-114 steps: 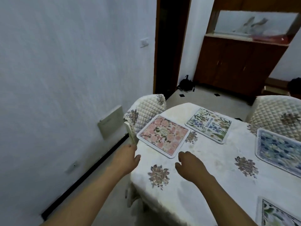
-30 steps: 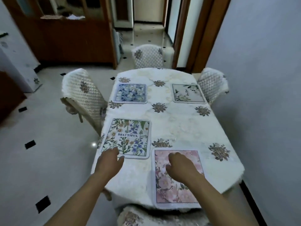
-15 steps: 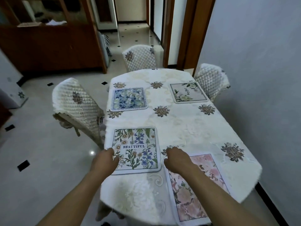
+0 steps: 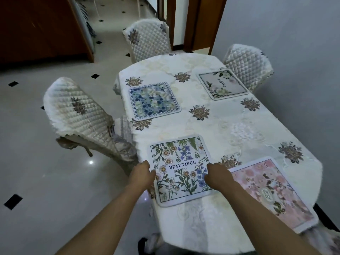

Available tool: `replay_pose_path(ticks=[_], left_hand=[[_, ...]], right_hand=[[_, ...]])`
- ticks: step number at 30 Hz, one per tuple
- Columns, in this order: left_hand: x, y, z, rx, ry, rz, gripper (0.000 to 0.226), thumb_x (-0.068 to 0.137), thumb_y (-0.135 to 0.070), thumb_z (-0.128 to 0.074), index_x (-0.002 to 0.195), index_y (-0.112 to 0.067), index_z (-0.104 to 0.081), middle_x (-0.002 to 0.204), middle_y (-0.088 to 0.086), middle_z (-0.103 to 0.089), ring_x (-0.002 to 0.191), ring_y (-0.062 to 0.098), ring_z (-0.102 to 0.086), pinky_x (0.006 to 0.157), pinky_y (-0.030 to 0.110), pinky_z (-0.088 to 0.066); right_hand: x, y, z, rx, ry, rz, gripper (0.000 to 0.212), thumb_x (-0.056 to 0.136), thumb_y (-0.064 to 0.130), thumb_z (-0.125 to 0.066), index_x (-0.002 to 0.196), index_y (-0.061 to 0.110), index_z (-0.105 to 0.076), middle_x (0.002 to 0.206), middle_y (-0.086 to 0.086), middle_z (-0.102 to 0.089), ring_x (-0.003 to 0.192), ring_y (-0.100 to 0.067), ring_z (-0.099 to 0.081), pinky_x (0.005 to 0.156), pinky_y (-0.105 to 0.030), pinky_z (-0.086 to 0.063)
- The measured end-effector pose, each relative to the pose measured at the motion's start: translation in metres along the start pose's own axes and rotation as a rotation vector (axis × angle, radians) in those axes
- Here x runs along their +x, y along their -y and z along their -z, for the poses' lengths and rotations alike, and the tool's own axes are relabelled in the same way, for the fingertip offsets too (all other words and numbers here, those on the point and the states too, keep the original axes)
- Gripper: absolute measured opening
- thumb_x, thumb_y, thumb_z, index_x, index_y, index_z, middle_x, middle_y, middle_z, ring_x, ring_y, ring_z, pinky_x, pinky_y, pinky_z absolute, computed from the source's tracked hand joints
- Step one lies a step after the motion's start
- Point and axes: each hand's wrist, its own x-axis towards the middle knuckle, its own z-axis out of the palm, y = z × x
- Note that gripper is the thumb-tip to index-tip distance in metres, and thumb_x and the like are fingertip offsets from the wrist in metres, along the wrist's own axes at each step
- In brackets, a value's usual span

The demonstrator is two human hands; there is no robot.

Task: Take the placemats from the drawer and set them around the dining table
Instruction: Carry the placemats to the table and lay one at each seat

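Several floral placemats lie on the dining table (image 4: 239, 129), which has a white cloth. Nearest is the "BEAUTIFUL" placemat (image 4: 181, 168); my left hand (image 4: 142, 176) grips its left edge and my right hand (image 4: 218, 176) rests on its right edge, fingers curled. A pink placemat (image 4: 272, 190) lies at the near right, hanging slightly over the table's edge. A blue placemat (image 4: 153, 101) sits at the far left and a pale white-flower placemat (image 4: 222, 83) at the far right.
Quilted white chairs stand at the left (image 4: 79, 115), at the far end (image 4: 149, 39) and at the far right (image 4: 248, 65). A wooden cabinet (image 4: 42, 28) is at the back left, a doorway behind the table, a wall close on the right.
I have stepped left around the table's corner. Both hands moved off the pink placemat's area onto the two sides of the "BEAUTIFUL" placemat, which now lies slightly turned.
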Motion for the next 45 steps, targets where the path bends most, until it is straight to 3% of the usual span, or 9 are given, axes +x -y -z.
replay_pose_path(ticks=[5,12,16,18,23,27,32,36,45], left_hand=[[0.018,0.0,-0.01,-0.12,0.114,0.121,0.028,0.087,-0.028,-0.061,0.102,-0.005,-0.056,0.099,0.013,-0.064,0.084,0.028,-0.057,0.068,0.031,-0.046],[0.029,-0.004,-0.026,-0.404,0.092,0.418,0.032,0.085,-0.016,-0.06,0.111,0.003,-0.06,0.1,0.016,-0.067,0.084,0.029,-0.061,0.066,0.029,-0.044],[0.034,-0.01,-0.032,-0.502,0.041,0.559,0.029,0.087,-0.013,-0.057,0.108,0.006,-0.063,0.101,0.019,-0.07,0.085,0.031,-0.065,0.067,0.031,-0.052],[0.034,-0.02,-0.031,-0.572,0.043,0.6,0.025,0.087,-0.009,-0.056,0.106,0.006,-0.065,0.09,0.016,-0.068,0.077,0.028,-0.063,0.059,0.026,-0.049],[0.031,-0.033,-0.032,-0.676,0.055,0.641,0.013,0.09,-0.004,-0.054,0.1,0.002,-0.062,0.081,0.01,-0.063,0.073,0.023,-0.059,0.062,0.027,-0.046],[0.022,-0.028,-0.021,-0.731,0.023,0.567,0.015,0.094,-0.013,-0.057,0.101,0.0,-0.061,0.093,0.015,-0.071,0.086,0.026,-0.069,0.081,0.04,-0.058],[0.014,-0.009,0.034,-0.713,-0.096,0.474,0.01,0.096,-0.015,-0.057,0.09,-0.008,-0.057,0.087,0.009,-0.07,0.072,0.017,-0.062,0.058,0.027,-0.043],[0.009,0.033,0.098,-0.732,-0.227,0.425,0.012,0.093,-0.017,-0.06,0.084,-0.01,-0.06,0.079,0.005,-0.071,0.075,0.022,-0.065,0.064,0.029,-0.046],[-0.03,0.191,0.249,-0.79,-0.4,0.323,0.017,0.095,-0.019,-0.056,0.082,-0.011,-0.062,0.074,0.006,-0.069,0.063,0.017,-0.06,0.059,0.027,-0.044]], right_hand=[[0.025,-0.007,-0.014,0.158,0.078,-0.11,0.026,0.091,0.025,-0.052,0.073,0.018,-0.034,0.086,-0.006,-0.048,0.081,-0.026,-0.05,0.066,-0.031,-0.037],[0.075,-0.03,-0.025,0.358,0.058,-0.228,0.031,0.085,0.029,-0.065,0.091,0.009,-0.04,0.104,-0.022,-0.058,0.094,-0.033,-0.058,0.07,-0.031,-0.036],[0.099,-0.037,-0.029,0.432,0.034,-0.283,0.041,0.085,0.034,-0.066,0.104,0.002,-0.048,0.103,-0.021,-0.055,0.098,-0.037,-0.058,0.074,-0.033,-0.04],[0.107,-0.039,-0.024,0.549,0.02,-0.307,0.041,0.087,0.032,-0.066,0.106,0.0,-0.049,0.096,-0.017,-0.053,0.093,-0.035,-0.059,0.072,-0.032,-0.04],[0.125,-0.054,-0.026,0.672,-0.005,-0.275,0.03,0.09,0.032,-0.051,0.077,0.005,-0.053,0.08,-0.013,-0.057,0.079,-0.029,-0.059,0.068,-0.032,-0.037],[0.113,-0.039,-0.009,0.74,-0.115,-0.21,0.037,0.094,0.018,-0.051,0.062,0.012,-0.034,0.061,-0.008,-0.042,0.056,-0.02,-0.038,0.056,-0.034,-0.029],[0.105,0.013,0.029,0.734,-0.18,-0.064,0.039,0.095,0.017,-0.051,0.063,0.016,-0.029,0.056,-0.003,-0.034,0.053,-0.017,-0.032,0.052,-0.033,-0.024],[0.1,0.08,0.064,0.727,-0.233,0.033,0.038,0.096,0.021,-0.052,0.063,0.014,-0.036,0.06,-0.005,-0.046,0.056,-0.016,-0.042,0.052,-0.03,-0.029],[0.061,0.295,0.111,0.664,-0.335,0.199,0.037,0.096,0.021,-0.051,0.063,0.012,-0.037,0.057,-0.006,-0.044,0.053,-0.02,-0.039,0.052,-0.033,-0.026]])
